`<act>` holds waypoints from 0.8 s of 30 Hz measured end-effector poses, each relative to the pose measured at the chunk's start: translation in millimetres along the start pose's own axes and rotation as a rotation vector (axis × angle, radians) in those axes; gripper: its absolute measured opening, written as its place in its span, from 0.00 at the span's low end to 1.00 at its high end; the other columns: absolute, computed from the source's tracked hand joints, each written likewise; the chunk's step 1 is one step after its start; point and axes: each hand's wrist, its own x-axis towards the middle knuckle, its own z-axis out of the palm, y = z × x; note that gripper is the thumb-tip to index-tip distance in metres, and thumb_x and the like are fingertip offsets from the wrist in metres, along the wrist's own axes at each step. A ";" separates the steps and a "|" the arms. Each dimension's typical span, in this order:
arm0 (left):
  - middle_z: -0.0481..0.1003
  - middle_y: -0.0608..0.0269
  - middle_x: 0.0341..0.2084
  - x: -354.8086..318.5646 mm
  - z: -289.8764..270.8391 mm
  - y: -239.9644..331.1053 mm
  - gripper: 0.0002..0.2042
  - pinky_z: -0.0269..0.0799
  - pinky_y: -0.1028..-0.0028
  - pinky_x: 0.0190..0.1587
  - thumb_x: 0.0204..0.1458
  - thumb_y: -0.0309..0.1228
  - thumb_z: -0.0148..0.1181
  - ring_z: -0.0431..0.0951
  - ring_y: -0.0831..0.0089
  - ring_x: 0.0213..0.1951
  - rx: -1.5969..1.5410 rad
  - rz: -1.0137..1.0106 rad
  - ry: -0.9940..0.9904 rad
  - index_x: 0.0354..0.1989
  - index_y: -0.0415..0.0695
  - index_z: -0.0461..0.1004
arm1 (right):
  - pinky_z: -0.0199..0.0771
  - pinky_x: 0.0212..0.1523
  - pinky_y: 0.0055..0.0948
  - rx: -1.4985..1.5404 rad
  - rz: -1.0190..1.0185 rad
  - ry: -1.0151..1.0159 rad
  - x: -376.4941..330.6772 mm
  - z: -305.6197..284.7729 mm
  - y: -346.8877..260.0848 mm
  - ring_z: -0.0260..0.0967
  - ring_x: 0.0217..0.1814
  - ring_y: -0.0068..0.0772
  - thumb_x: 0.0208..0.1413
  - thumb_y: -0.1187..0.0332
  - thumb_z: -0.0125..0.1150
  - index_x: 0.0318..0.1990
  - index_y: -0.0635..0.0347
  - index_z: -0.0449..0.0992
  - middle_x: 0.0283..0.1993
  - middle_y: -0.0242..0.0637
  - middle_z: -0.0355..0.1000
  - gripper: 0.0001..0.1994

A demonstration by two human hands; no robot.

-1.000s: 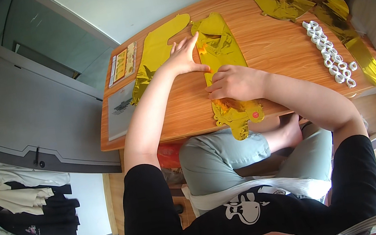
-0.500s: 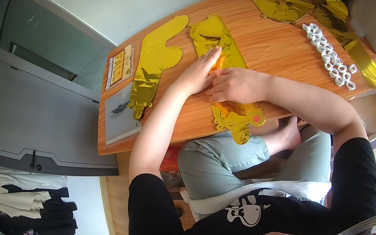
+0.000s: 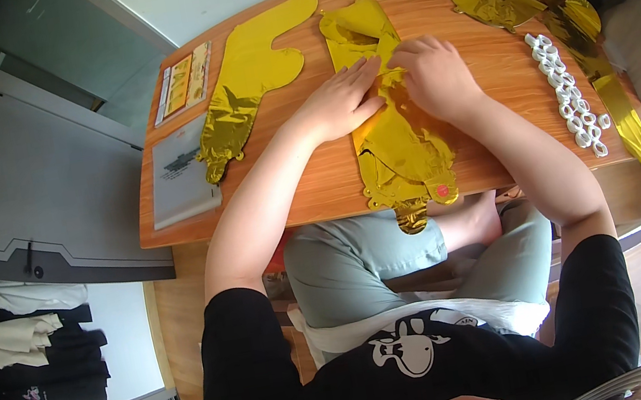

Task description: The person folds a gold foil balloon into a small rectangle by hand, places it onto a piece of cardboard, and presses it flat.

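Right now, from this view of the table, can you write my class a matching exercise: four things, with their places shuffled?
1. White rings
2. Middle gold foil piece
3. Greyish plastic packet
4. Left hand

A. Overhanging the near edge of the table
B. Over the middle foil
C. Grouped in a strip on the right
D. Near left corner

Pairs: 1-C, 2-A, 3-D, 4-B

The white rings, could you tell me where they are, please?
In the head view, the white rings lie right on the table, beside the gold foil strip.
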 end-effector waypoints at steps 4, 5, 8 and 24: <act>0.58 0.40 0.73 -5.5 1.5 6.5 0.36 0.55 0.57 0.75 0.67 0.50 0.50 0.57 0.47 0.74 -0.010 -0.013 0.072 0.76 0.38 0.52 | 0.70 0.60 0.43 -0.056 0.023 -0.120 1.7 5.2 22.6 0.71 0.58 0.41 0.54 0.75 0.56 0.40 0.54 0.84 0.47 0.31 0.80 0.12; 0.59 0.40 0.72 -7.5 0.0 8.4 0.36 0.55 0.57 0.75 0.67 0.51 0.50 0.58 0.48 0.74 0.051 -0.002 0.097 0.76 0.39 0.52 | 0.70 0.60 0.43 -0.052 0.021 -0.124 2.3 4.5 19.9 0.71 0.58 0.41 0.54 0.75 0.56 0.40 0.54 0.84 0.47 0.31 0.80 0.12; 0.59 0.43 0.73 -8.6 -5.3 11.5 0.36 0.54 0.54 0.76 0.68 0.52 0.50 0.57 0.50 0.75 -0.029 -0.001 0.057 0.75 0.40 0.54 | 0.69 0.61 0.42 -0.010 0.074 -0.288 4.9 -2.4 15.8 0.71 0.58 0.41 0.54 0.74 0.56 0.38 0.53 0.85 0.46 0.29 0.80 0.11; 0.54 0.49 0.76 -8.0 1.7 7.1 0.45 0.46 0.50 0.77 0.60 0.67 0.50 0.51 0.56 0.78 0.151 0.049 -0.017 0.75 0.44 0.57 | 0.72 0.60 0.44 0.083 0.157 -0.523 -7.5 -25.7 -6.3 0.72 0.60 0.51 0.63 0.65 0.59 0.66 0.51 0.71 0.64 0.47 0.68 0.23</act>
